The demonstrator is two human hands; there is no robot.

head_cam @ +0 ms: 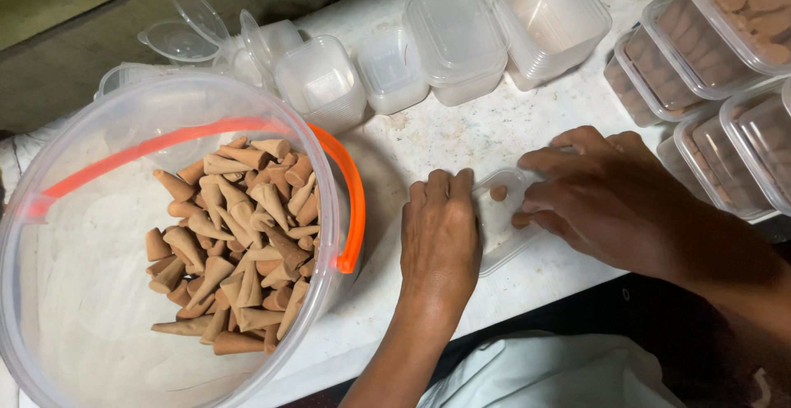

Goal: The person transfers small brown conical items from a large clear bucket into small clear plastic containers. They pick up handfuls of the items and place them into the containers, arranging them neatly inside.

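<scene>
A small clear plastic box [499,235] lies on the white table between my hands, with brown cones [498,193] standing inside it. My left hand [439,231] rests knuckles-up against the box's left side, fingers curled. My right hand [601,198] covers the box's right part, its fingertips on a cone at the box's edge. To the left stands a large clear bucket [49,309] with an orange handle [350,202], holding a heap of several brown cones [239,243].
Empty clear boxes [457,33] and loose lids [181,37] line the back of the table. Closed boxes filled with cones [725,21] are stacked at the right. A white cloth [544,375] lies on my lap at the table's front edge.
</scene>
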